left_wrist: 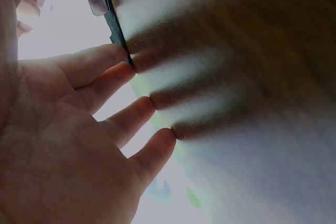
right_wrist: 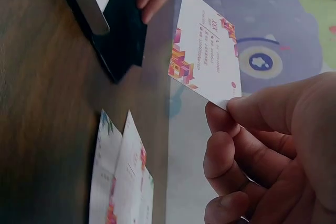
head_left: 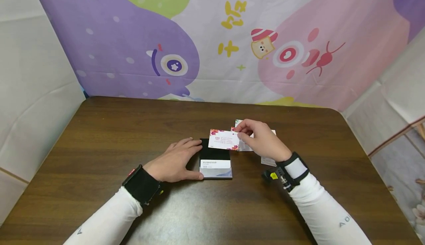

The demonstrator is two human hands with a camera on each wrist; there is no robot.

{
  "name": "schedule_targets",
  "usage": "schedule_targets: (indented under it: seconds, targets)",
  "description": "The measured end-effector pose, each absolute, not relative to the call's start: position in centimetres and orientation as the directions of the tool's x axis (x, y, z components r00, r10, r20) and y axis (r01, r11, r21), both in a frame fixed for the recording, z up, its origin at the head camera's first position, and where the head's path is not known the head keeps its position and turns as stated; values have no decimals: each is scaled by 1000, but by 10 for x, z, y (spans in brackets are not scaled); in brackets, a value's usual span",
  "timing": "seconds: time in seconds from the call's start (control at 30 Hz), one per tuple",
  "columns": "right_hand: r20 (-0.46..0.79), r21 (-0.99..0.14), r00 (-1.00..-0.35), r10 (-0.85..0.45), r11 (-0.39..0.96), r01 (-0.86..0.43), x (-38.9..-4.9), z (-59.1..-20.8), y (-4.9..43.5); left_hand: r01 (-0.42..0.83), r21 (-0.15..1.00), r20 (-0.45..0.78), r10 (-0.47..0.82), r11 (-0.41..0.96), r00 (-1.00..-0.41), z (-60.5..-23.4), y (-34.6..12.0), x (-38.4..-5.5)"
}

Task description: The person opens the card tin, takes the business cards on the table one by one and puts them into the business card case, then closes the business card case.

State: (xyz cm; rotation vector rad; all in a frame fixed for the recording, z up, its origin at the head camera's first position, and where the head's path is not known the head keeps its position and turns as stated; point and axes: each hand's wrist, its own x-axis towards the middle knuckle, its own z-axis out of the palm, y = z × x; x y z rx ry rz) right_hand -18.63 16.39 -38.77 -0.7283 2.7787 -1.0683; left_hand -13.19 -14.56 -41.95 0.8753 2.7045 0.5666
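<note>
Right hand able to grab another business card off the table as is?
Probably not cleanly: the right hand already pinches a flower-cornered business card, though the other business cards lie close by.

White card point(head_left: 223, 141) with 2 red-and-orange patterned corners, black holder point(head_left: 215, 155), brown wood-grained table point(head_left: 99, 152), white sleeves point(head_left: 107, 215)

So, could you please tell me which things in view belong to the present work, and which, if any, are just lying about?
Seem to belong:
Floral-cornered card, pinched by the right hand
Black card holder, left hand at its edge
Loose cards on the table

Probably only surroundings, not lying loose:
Cartoon-print backdrop behind the table
Black wrist bands, worn
</note>
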Motion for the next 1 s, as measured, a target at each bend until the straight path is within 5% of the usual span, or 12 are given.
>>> schedule_targets:
  seconds: [1.0]
  targets:
    - [28,-646,-832,-554,625,-438,-177,-408,143,501,441,-108,598,745,-795,-419,-145,-132]
